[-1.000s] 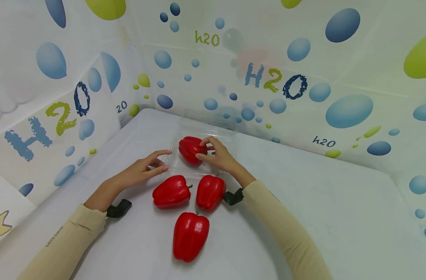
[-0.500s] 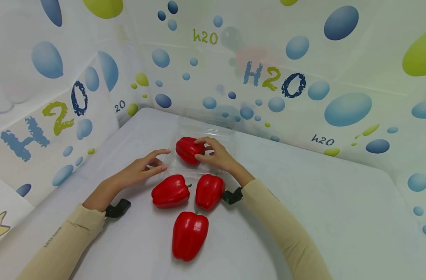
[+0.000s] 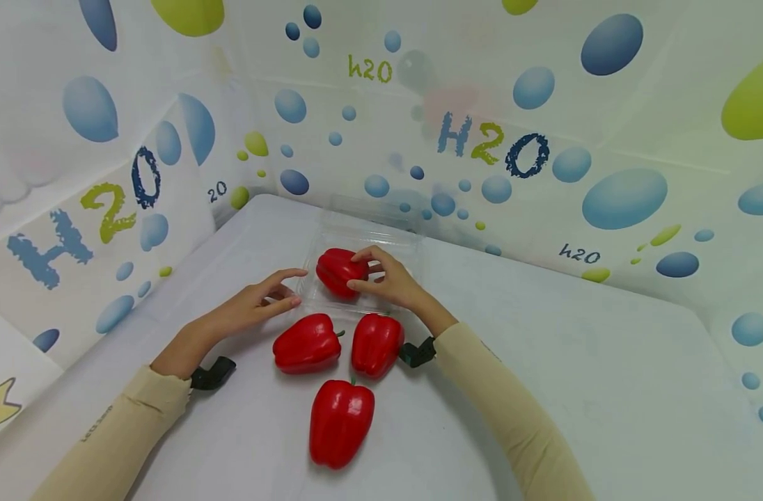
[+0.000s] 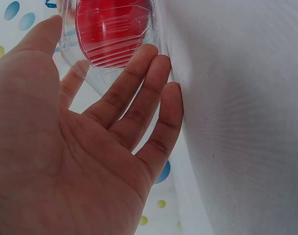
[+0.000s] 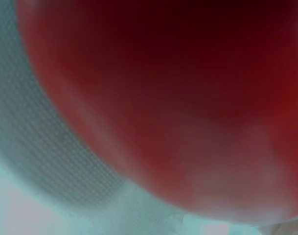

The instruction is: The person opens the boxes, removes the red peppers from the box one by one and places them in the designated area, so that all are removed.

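Observation:
A red bell pepper (image 3: 337,271) lies in a clear plastic clamshell container (image 3: 399,245). My right hand (image 3: 390,280) grips its right end between thumb and fingers. At the container's left side is my left hand (image 3: 256,305), thumb and forefinger spread at the rim. The left wrist view shows the left hand's fingers (image 4: 122,88) nearly straight against or close to the clear wall, red showing through it. Nearer me on the table are a pepper (image 3: 306,343) on its side, another (image 3: 377,344) by the right wrist, and a third (image 3: 342,423). A blurred red pepper (image 5: 178,112) fills the right wrist view.
The container's raised lid (image 3: 372,209) leans toward the back wall sheet (image 3: 525,229), printed with drops and lettering. A white cloth (image 3: 576,376) covers the table. Dark wrist cameras (image 3: 214,374) hang below both sleeves.
The pepper in the container has shifted slightly left and toward me, with my right hand on it. My left hand stays at the container's edge. The other peppers have not moved.

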The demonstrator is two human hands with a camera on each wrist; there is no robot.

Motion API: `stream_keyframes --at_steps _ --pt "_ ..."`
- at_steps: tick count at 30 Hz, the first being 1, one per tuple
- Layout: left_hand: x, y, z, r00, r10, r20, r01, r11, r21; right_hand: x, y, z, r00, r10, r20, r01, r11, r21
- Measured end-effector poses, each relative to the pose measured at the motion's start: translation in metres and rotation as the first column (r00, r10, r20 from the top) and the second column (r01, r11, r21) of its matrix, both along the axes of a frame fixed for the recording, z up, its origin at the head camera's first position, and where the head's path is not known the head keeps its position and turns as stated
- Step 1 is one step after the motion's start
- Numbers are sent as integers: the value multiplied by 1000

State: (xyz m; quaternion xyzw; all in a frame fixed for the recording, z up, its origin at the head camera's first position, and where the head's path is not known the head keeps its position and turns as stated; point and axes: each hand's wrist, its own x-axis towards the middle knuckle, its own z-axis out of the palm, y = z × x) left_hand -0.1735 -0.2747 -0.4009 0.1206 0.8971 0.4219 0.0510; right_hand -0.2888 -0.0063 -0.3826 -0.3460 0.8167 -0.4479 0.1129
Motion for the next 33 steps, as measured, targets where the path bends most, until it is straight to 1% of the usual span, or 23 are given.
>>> stream_keyframes --at_steps 9,18,28,33 --pt "-1 0 1 1000 -2 -13 2 1000 -3 0 1 1 1000 4 4 -4 1000 -23" --pt "1 0 1 1000 8 -4 -8 1000 -12 0 0 2 1000 14 13 -13 1000 -23" --pt "1 0 0 1000 4 0 -4 1000 -9 3 1 4 998 56 -32 -55 998 6" --pt "0 0 -1 1000 2 -3 -2 1000 -9 5 2 5 998 58 -32 -59 998 -5"
